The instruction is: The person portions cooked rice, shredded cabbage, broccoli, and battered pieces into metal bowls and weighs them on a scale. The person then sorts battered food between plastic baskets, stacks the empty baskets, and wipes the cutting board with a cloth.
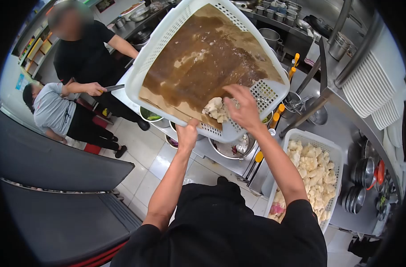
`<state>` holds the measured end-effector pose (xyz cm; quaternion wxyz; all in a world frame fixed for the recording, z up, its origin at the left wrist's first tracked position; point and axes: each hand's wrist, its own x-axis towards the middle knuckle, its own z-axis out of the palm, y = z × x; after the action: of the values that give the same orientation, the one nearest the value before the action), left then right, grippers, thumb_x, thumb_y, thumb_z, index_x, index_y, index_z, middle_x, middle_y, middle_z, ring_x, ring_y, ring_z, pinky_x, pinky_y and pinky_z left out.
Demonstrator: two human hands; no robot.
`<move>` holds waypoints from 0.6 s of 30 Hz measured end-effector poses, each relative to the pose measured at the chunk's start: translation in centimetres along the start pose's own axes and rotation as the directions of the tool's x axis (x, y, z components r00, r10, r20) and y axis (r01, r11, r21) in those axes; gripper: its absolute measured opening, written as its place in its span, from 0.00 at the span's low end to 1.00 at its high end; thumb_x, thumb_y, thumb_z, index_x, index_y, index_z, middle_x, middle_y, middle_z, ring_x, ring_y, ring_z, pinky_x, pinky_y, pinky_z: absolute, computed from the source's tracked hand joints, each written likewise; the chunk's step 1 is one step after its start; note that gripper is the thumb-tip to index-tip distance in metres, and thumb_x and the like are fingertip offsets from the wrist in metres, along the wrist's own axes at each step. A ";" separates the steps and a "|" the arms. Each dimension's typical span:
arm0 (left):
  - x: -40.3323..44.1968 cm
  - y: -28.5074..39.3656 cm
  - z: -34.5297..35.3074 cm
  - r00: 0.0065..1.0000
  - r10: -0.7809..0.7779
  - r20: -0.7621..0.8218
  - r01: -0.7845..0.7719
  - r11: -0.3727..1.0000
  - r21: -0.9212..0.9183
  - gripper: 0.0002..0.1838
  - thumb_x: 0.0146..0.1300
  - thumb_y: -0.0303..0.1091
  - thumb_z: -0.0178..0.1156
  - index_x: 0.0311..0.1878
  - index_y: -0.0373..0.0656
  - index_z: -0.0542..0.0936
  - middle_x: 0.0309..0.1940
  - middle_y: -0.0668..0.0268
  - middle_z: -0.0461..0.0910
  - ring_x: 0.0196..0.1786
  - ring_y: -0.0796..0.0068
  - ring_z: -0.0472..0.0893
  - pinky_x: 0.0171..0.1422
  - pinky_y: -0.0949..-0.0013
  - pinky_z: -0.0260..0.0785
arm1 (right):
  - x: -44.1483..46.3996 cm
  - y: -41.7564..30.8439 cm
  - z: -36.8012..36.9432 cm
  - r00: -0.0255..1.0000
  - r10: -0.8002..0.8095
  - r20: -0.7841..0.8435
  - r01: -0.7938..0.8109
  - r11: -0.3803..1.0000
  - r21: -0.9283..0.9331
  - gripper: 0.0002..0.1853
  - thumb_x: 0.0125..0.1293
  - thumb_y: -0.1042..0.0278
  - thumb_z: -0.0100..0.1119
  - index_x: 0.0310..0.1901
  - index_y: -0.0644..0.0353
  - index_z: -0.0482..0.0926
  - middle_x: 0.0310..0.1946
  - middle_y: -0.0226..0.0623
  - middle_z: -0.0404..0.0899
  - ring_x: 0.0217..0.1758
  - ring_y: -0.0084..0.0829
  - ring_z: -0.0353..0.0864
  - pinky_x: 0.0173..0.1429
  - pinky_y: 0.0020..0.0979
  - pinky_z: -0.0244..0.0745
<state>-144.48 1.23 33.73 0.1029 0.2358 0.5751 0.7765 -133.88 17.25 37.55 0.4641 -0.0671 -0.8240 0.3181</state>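
A white perforated plastic basket [140, 66] is held up and tilted in front of me. Brown paper [167, 73] lines it, with a large dark, wet-looking stain and small crumbs. My left hand [186, 135] grips the near rim of this basket. Inside its near corner lies a small clump of pale, battered-looking food pieces [216, 109]. My right hand [242, 107] is over that corner, fingers apart and curved beside the clump. Whether the fingertips press on the pieces is hard to make out.
Lower right, a second white basket [336, 153] holds many pale pieces and a pink item [277, 208]. Below the raised basket is a metal basin [232, 149]. At left, one person [85, 53] holds a knife [114, 88]; another person [56, 111] bends behind. Plates [367, 84] are stacked right.
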 end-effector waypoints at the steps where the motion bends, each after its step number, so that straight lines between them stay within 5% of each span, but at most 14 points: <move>1: 0.0 0.1 0.2 0.999 0.024 0.023 -0.025 0.999 0.020 0.13 0.45 0.20 0.50 0.37 0.32 0.71 0.33 0.63 0.73 0.35 0.69 0.72 0.41 0.69 0.65 | 0.1 0.0 1.0 1.000 0.002 0.003 -0.001 1.000 -0.013 0.18 0.49 0.65 0.63 0.43 0.61 0.78 0.48 0.40 0.72 0.55 0.43 0.67 0.60 0.44 0.59; 3: 0.0 0.1 0.4 0.998 0.051 0.040 -0.052 0.998 0.024 0.13 0.46 0.21 0.50 0.39 0.32 0.71 0.33 0.62 0.73 0.36 0.68 0.73 0.42 0.69 0.66 | 0.5 -0.6 2.6 0.992 -0.117 0.044 0.126 0.922 -0.366 0.19 0.51 0.58 0.63 0.43 0.59 0.79 0.47 0.42 0.74 0.54 0.43 0.68 0.56 0.41 0.63; 7: -0.6 0.4 0.5 0.991 0.130 0.019 -0.131 0.988 0.077 0.13 0.47 0.21 0.50 0.39 0.32 0.71 0.34 0.62 0.74 0.37 0.68 0.73 0.44 0.68 0.66 | -1.0 -0.5 4.3 1.000 -0.014 0.026 0.026 0.850 -0.526 0.20 0.47 0.54 0.65 0.38 0.60 0.79 0.40 0.40 0.74 0.46 0.42 0.69 0.51 0.40 0.62; 9: -0.6 0.3 0.6 0.990 0.140 -0.017 -0.139 0.987 0.075 0.12 0.48 0.22 0.50 0.39 0.32 0.72 0.33 0.62 0.74 0.37 0.68 0.73 0.44 0.68 0.66 | -2.1 0.3 4.6 0.998 -0.040 0.052 0.061 0.849 -0.525 0.18 0.44 0.58 0.64 0.35 0.60 0.79 0.39 0.39 0.73 0.44 0.42 0.68 0.50 0.40 0.62; 11: -0.3 0.1 0.5 0.992 0.121 -0.022 -0.120 0.992 0.047 0.12 0.48 0.22 0.49 0.39 0.33 0.72 0.32 0.62 0.73 0.36 0.68 0.72 0.44 0.68 0.66 | -2.6 -0.2 3.5 0.972 0.186 0.143 -0.084 0.846 -0.527 0.18 0.42 0.60 0.62 0.36 0.60 0.78 0.40 0.42 0.73 0.44 0.43 0.69 0.50 0.41 0.62; 18: -0.8 0.3 0.7 0.997 0.082 0.006 -0.082 0.994 0.066 0.11 0.50 0.23 0.49 0.38 0.32 0.72 0.33 0.62 0.73 0.36 0.69 0.72 0.43 0.68 0.66 | -1.9 -0.3 3.1 1.000 -0.008 -0.003 0.005 0.837 -0.547 0.24 0.42 0.64 0.60 0.44 0.62 0.74 0.45 0.46 0.70 0.50 0.45 0.67 0.54 0.43 0.61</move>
<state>-143.43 1.42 34.00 0.0639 0.2638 0.5902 0.7602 -135.22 14.82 35.19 0.4287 -0.1948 -0.8795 0.0681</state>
